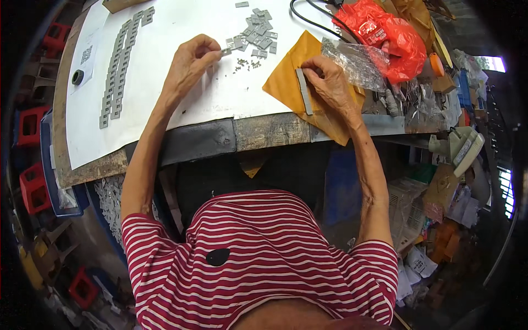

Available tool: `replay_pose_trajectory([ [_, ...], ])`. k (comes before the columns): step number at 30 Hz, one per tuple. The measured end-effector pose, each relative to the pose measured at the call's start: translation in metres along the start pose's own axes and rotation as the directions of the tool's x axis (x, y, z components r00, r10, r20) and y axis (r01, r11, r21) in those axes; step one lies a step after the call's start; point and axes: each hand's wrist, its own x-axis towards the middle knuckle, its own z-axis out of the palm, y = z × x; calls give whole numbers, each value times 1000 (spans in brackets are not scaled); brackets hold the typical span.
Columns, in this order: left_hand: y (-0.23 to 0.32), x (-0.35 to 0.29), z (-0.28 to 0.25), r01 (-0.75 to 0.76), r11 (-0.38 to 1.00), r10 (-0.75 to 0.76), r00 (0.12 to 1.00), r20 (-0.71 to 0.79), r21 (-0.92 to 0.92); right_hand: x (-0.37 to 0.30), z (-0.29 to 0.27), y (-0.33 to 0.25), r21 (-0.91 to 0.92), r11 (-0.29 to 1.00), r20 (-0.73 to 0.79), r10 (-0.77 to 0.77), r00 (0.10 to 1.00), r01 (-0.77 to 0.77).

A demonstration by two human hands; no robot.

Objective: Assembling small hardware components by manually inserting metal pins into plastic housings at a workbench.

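Observation:
My left hand point(193, 60) pinches a small grey metal plate point(226, 51) between thumb and fingers, at the near left edge of a loose pile of grey plates point(257, 32). My right hand point(330, 82) is closed on the upper end of a narrow flat grey bar point(305, 99), whose lower end points toward the table's front edge. Under that hand lies a yellow-brown envelope point(283, 77). Between my hands, tiny metal bits point(246, 64) are scattered on the white sheet point(181, 16).
Two long rows of grey plates point(116, 82) run along the table's left side. A dark tape roll point(78, 77) lies left of them. At the right are clear plastic wrap point(352, 60), a red plastic bag point(399, 49) and a black cable point(316, 23).

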Motion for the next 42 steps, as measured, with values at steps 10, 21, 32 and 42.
replay_pose_trajectory([
  [10, 15, -26, 3, 110, 990, -103, 991, 85, -86, 6, 3, 0, -138, 975, -21, -178, 984, 174],
  [21, 41, -47, 32, 175, 918, -136, 982, 131, -355, 3, -9, 8, 104, 983, 39, 145, 989, -148],
  [32, 39, -58, 52, 198, 859, -118, 974, 193, -473, -8, -14, -61, 675, 488, 415, 370, 831, -554],
  [42, 39, -66, 52, 141, 875, -99, 989, 114, -463, -9, 7, -84, 615, 536, 526, 267, 807, -578],
])
